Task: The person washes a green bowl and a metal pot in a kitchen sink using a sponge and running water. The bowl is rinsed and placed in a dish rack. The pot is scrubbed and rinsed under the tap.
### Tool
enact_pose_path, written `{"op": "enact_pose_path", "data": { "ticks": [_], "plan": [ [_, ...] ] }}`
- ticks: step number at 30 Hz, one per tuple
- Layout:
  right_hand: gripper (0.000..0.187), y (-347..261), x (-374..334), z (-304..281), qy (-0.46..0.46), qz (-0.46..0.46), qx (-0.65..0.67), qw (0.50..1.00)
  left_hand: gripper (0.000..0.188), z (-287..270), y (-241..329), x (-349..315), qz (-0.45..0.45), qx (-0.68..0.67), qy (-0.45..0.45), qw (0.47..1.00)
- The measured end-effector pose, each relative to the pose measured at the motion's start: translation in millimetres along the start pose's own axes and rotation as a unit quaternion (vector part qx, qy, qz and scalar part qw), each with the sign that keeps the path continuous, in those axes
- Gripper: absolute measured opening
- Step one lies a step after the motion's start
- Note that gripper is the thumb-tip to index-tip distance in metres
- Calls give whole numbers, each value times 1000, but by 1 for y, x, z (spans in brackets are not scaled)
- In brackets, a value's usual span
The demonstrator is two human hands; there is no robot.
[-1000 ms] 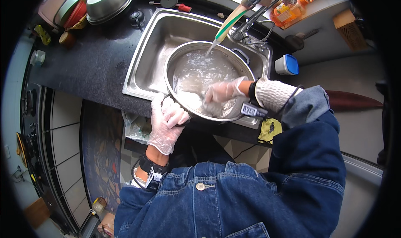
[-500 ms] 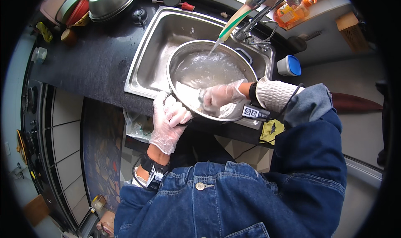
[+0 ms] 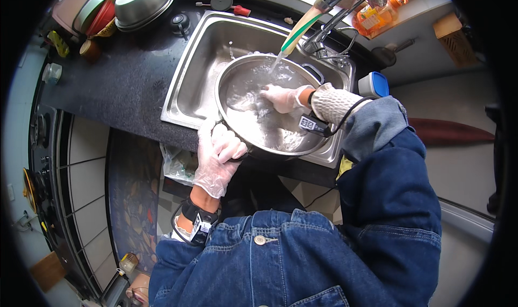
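Observation:
A wide metal pot [image 3: 222, 118] rests tilted in the sink, with cloudy, rippling water [image 3: 253, 99] in it. From the tap [image 3: 327, 4], a pale hose [image 3: 302, 31] with a green stripe pours a stream into the pot. My left hand [image 3: 218, 153], in a clear plastic glove, is closed round the pot's handle at its near left side. Inside the pot, my right hand [image 3: 285, 99], gloved likewise, reaches in at the water with curled fingers. Something small and dark shows by its fingertips; I cannot make out what it is.
The steel sink [image 3: 181, 99] is set in a dark counter [image 3: 118, 91]. Metal bowls [image 3: 143, 5] stand at the far left. An orange soap bottle [image 3: 375, 18] is behind the tap, and a blue-lidded tub [image 3: 373, 85] stands right of the sink. A plastic bag [image 3: 179, 166] hangs below the counter.
My right hand has moved from the pot's near side toward its far side, under the stream. My left hand has kept its grip on the handle.

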State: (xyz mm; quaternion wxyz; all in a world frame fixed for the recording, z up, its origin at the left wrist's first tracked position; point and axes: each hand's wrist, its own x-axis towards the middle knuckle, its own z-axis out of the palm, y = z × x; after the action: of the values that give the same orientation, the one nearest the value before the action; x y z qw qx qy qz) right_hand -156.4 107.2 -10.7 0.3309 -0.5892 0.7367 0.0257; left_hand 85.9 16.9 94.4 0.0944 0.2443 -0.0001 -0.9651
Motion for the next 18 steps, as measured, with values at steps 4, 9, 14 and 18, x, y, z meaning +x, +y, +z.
{"op": "enact_pose_path", "data": {
  "ticks": [4, 9, 14, 18],
  "plan": [
    [49, 4, -42, -4, -90, 57, 5, 994, 43, -3, 0, 2, 7, 2, -28, 1000],
    [41, -26, -62, 18, -160, -126, 194, 960, 43, -3, -2, 4, 13, -2, -41, 999],
    [38, -70, -18, 23, -88, -365, 273, 886, 42, -2, -1, 3, -3, -15, -25, 1000],
    [42, -83, 16, 4, -50, -210, 353, 910, 41, -2, -1, 1, 3, 2, 25, 1000]
  ]
}}
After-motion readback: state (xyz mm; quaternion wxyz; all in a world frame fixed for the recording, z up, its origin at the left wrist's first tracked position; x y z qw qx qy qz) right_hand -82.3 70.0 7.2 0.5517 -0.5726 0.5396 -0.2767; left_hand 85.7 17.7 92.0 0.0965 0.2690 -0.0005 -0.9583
